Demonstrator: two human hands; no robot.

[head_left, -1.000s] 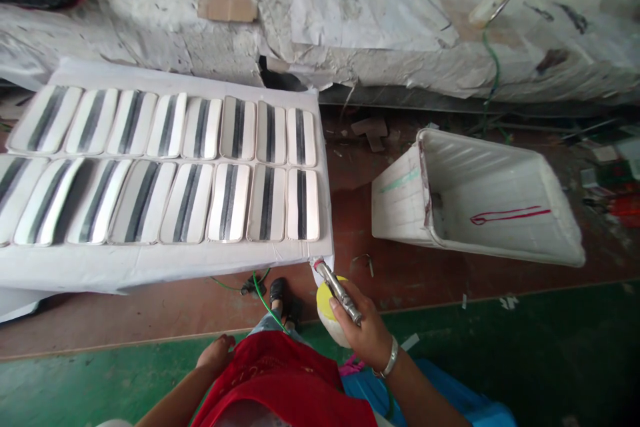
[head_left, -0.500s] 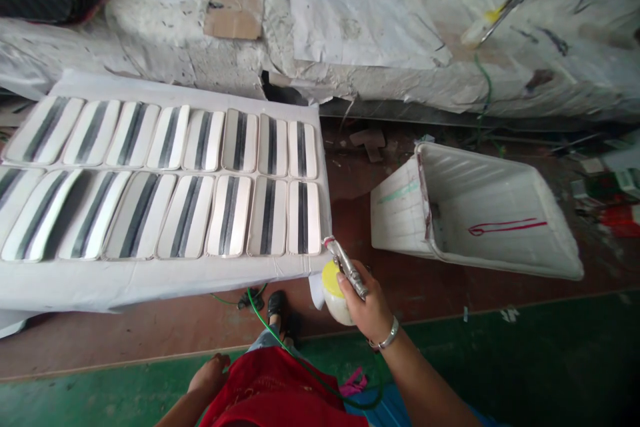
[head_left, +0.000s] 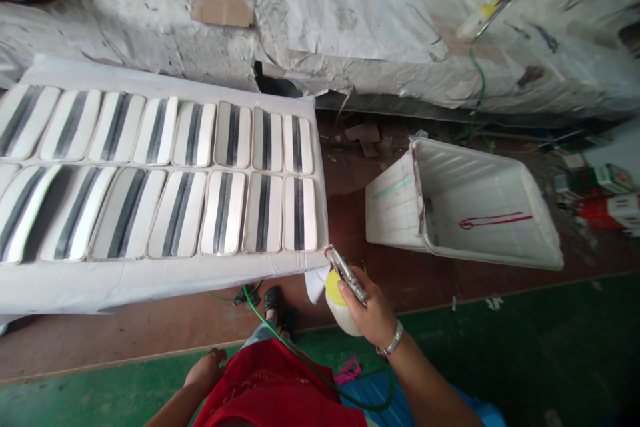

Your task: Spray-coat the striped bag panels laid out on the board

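Observation:
My right hand point(head_left: 373, 312) is wrapped round a metal spray gun point(head_left: 346, 273) with a yellow-capped white cup point(head_left: 340, 303). Its nozzle points at the near right corner of a white-covered board point(head_left: 150, 277). A green hose point(head_left: 300, 360) runs from the gun past my red top. On the board lie two rows of white oblong pieces with grey and black stripes point(head_left: 220, 212). My left hand point(head_left: 205, 370) hangs low beside my red top, touching nothing I can see; its fingers are curled under and mostly hidden.
A white plastic tub point(head_left: 480, 213) lies tipped on the red floor to the right. Behind the board runs a paper-covered bench point(head_left: 350, 20) with another spray tool point(head_left: 493, 3). Boxes point(head_left: 600, 193) sit at far right. My shoe point(head_left: 275, 300) is below the board.
The view shifted slightly; my right hand with the spray gun rose from below the board's corner to level with it. My left hand stayed low by my side.

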